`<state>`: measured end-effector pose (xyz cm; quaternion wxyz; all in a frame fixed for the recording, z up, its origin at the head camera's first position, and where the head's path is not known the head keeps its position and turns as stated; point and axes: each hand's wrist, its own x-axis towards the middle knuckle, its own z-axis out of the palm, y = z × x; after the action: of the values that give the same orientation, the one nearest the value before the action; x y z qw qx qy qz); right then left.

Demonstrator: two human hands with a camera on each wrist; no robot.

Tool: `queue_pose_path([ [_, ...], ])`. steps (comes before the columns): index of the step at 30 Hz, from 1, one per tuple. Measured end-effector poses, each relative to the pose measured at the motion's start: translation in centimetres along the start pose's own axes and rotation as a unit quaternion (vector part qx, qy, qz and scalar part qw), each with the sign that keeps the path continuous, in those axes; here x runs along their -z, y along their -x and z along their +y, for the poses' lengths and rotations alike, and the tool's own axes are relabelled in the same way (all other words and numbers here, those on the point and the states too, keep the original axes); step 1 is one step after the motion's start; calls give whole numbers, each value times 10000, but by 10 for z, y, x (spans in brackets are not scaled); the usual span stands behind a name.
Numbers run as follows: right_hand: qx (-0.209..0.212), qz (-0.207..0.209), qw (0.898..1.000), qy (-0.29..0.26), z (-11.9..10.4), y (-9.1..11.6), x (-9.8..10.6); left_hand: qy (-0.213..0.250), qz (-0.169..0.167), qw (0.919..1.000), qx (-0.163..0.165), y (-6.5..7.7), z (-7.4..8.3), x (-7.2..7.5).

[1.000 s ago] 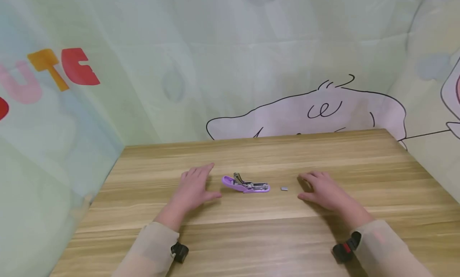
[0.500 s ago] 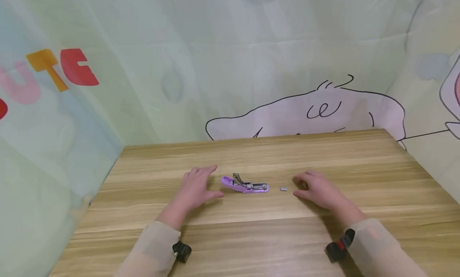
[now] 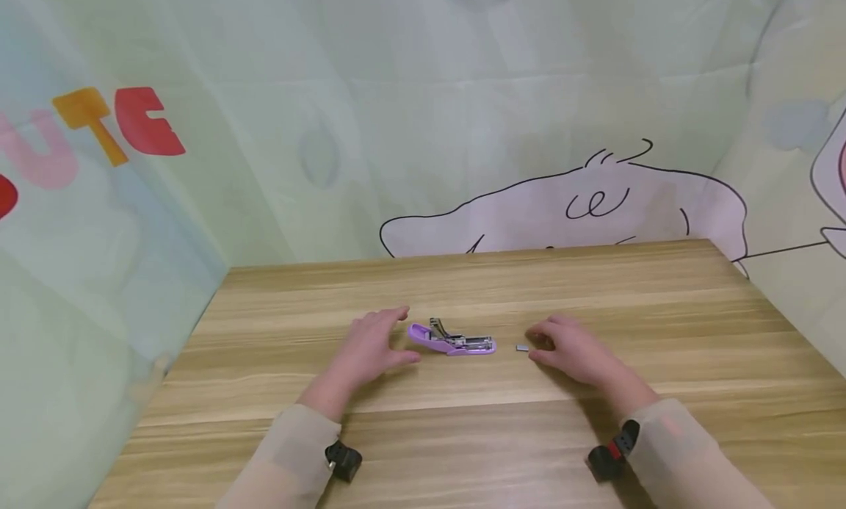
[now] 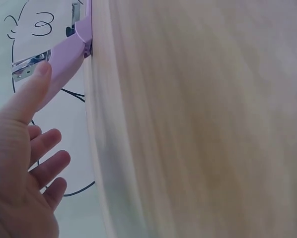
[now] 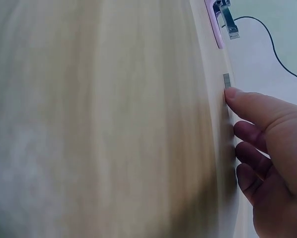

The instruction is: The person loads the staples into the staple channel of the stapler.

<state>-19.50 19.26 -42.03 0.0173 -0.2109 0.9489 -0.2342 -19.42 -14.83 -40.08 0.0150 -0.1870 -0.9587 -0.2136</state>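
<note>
A purple stapler (image 3: 439, 343) lies opened up on the wooden table, its cover tipped back to the left and its metal parts exposed. Just to its right is a small grey strip of staples (image 3: 521, 348). My left hand (image 3: 370, 351) is beside the stapler's cover end, thumb and fingers spread apart around empty space; in the left wrist view its thumb overlaps the purple cover (image 4: 66, 62). Thumb and fingers of my right hand (image 3: 573, 349) are bent at the right end of the staples, with the thumb tip right at the strip (image 5: 226, 81) in the right wrist view.
The wooden table (image 3: 449, 450) reaches back to a pale printed curtain (image 3: 423, 120) with cartoon drawings and letters. Each wrist wears a small black camera, one on the left (image 3: 344, 461) and one on the right (image 3: 606, 461).
Both hands have moved inward: the left one rightward toward the stapler, the right one leftward to the staple strip. Stapler and staples have stayed where they were.
</note>
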Motion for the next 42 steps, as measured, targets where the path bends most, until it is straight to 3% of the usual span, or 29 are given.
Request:
queue_pose_path([
  [13,-108,-195,9998,8,-7,-6,-7,737,-153,9970,179,-1,2,-9],
  [22,6,-142,9999,88,-12,-10,-11,821,-158,9960,299,-1,8,-9],
  [30,5,-109,9999,21,-14,-12,-11,867,32,9961,141,-3,11,-10],
  [42,130,-96,9999,-42,-15,-15,-11,1100,137,9936,224,-6,12,-13],
])
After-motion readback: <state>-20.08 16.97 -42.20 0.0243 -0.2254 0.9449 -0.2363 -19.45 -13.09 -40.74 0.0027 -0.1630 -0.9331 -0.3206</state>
